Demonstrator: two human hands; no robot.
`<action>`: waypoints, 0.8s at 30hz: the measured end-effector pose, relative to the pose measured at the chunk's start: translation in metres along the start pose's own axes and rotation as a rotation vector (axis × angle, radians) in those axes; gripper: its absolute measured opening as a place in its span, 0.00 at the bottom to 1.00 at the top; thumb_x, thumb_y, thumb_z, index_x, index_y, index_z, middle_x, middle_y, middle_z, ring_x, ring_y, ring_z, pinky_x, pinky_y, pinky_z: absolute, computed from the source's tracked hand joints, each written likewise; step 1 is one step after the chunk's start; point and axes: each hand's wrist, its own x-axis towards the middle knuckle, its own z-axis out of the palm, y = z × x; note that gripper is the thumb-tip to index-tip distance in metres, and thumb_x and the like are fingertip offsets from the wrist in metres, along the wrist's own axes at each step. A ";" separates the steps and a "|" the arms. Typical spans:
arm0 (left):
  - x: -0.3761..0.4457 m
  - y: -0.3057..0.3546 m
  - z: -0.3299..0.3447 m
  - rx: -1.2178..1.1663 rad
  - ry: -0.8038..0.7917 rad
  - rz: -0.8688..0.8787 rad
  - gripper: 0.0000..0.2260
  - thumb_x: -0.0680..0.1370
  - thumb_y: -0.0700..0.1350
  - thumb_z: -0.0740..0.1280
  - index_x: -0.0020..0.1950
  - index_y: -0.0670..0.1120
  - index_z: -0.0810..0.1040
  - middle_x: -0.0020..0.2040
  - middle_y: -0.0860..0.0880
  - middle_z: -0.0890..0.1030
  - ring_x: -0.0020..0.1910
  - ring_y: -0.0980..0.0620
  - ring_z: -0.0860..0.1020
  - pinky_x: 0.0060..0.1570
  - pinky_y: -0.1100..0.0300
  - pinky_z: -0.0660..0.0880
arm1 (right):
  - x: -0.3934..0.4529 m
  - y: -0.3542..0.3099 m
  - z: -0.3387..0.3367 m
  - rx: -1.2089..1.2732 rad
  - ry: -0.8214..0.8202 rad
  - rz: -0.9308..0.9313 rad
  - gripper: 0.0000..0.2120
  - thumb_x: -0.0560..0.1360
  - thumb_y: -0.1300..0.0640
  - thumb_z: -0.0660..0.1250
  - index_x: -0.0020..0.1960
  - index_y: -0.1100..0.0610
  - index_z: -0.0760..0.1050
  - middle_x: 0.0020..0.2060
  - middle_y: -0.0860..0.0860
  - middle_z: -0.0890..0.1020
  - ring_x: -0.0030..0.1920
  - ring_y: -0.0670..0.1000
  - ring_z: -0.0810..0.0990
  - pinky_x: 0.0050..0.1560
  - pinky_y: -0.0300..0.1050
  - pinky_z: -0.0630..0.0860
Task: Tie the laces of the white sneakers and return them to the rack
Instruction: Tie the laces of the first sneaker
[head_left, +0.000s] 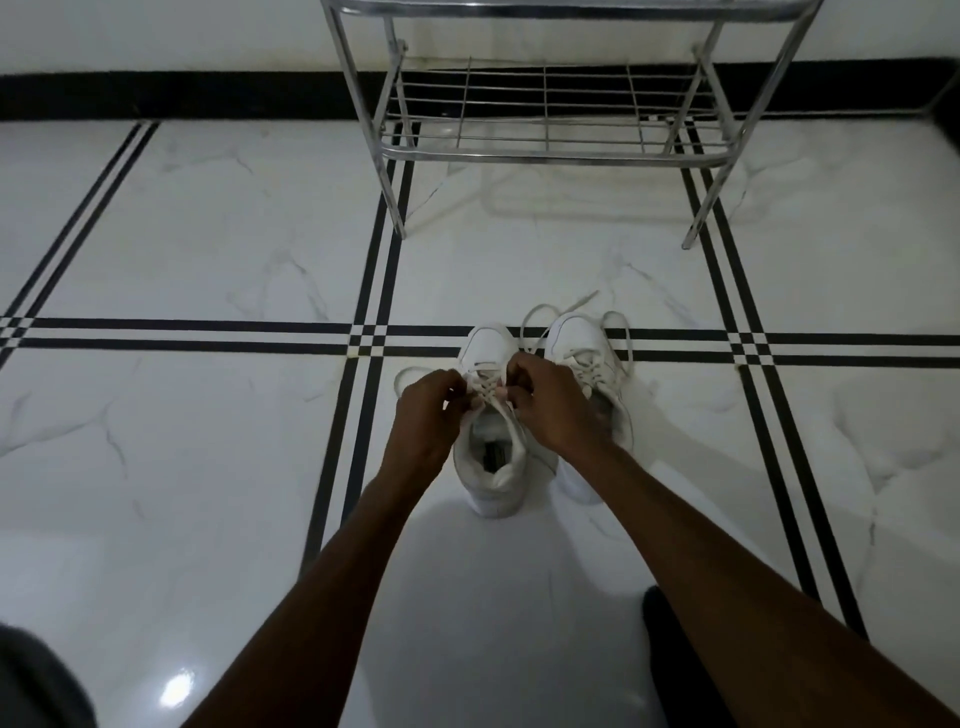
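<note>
Two white sneakers stand side by side on the tiled floor, toes pointing away from me. Over the left sneaker (491, 467), my left hand (426, 415) and my right hand (550, 405) each pinch its laces (485, 389) above the tongue. The right sneaker (582, 343) sits partly hidden behind my right hand, its laces (535, 317) lying loose in loops over the toe and floor. A metal shoe rack (550, 150) stands beyond the sneakers, its lower wire shelf bare.
White marble floor (208, 234) with black stripe lines stretches all around. A white wall with a black skirting (182, 93) runs behind the rack. Dark shapes at the bottom left (36, 680) and bottom right (670, 654) look like my legs.
</note>
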 end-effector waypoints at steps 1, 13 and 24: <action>0.002 0.003 0.000 0.086 -0.021 0.039 0.06 0.80 0.39 0.68 0.43 0.45 0.75 0.39 0.52 0.79 0.37 0.54 0.76 0.37 0.64 0.68 | 0.001 -0.002 0.001 -0.033 0.016 -0.009 0.07 0.76 0.60 0.68 0.41 0.56 0.72 0.32 0.48 0.79 0.33 0.47 0.78 0.38 0.52 0.78; 0.005 0.008 0.012 0.255 0.011 0.064 0.07 0.80 0.38 0.64 0.57 0.38 0.70 0.41 0.42 0.83 0.36 0.42 0.81 0.37 0.47 0.78 | 0.000 -0.003 0.013 -0.278 0.112 0.003 0.02 0.79 0.57 0.62 0.50 0.53 0.74 0.40 0.55 0.84 0.39 0.56 0.79 0.35 0.47 0.71; 0.004 0.009 -0.004 -0.344 0.049 -0.211 0.14 0.83 0.50 0.63 0.50 0.42 0.82 0.47 0.47 0.86 0.51 0.49 0.84 0.56 0.47 0.80 | 0.013 -0.014 0.000 0.475 -0.027 0.211 0.05 0.77 0.54 0.69 0.50 0.56 0.78 0.46 0.54 0.86 0.46 0.52 0.85 0.46 0.48 0.80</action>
